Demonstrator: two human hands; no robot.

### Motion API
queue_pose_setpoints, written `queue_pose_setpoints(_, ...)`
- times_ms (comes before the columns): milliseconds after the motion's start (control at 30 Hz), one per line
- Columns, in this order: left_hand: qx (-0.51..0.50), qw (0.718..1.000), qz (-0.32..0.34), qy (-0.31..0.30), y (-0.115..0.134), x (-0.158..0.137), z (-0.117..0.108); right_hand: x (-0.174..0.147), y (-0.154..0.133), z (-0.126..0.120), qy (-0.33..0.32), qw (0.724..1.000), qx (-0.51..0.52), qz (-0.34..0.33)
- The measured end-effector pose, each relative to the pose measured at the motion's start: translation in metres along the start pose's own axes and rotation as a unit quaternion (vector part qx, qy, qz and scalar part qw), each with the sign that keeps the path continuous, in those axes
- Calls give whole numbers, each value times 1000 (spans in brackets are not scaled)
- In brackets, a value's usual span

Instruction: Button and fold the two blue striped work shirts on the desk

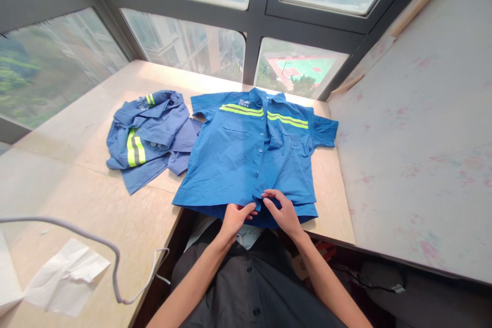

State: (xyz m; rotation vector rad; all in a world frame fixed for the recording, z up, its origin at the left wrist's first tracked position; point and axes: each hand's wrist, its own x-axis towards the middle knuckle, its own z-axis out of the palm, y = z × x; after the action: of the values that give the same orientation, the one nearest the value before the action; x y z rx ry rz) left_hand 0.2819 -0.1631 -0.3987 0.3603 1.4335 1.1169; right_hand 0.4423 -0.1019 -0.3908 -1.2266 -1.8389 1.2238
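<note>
Left hand [238, 218] pinches the shirt [230, 154] at its hem, by the foot of the button strip [260, 151]; right hand [285, 211] sits just beside it, fingertips at the strip's other edge, though whether they grip cloth or only touch it I cannot tell. Both are about equally near the strip, one on either side. The shirt lies straight ahead, long axis running away from the body, hem near, its middle seeming to reach past the table [146, 228] edge. No loose object lies between hands and strip. Off to the left are a cable [92, 239] and paper [63, 279], well apart. Farther on, a crumpled second shirt [154, 113] lies against the left side; beyond the collar [257, 95] stand windows [215, 51].
</note>
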Motion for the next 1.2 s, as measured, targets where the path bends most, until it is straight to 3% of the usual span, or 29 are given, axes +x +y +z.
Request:
queue_pose_setpoints(300, 38, 998, 55, -10, 5, -1, 3, 6, -3, 7, -15, 981, -114, -153)
queue_pose_setpoints(567, 51, 997, 56, 12, 10, -2, 1, 9, -5, 10, 11, 992, -52, -115)
queue_pose_setpoints(833, 64, 994, 84, 2, 6, 3, 2, 10, -3, 11, -30, 992, -56, -105)
queue_pose_setpoints(1200, 81, 994, 71, 6, 8, -3, 2, 12, -4, 7, -28, 994, -38, -98)
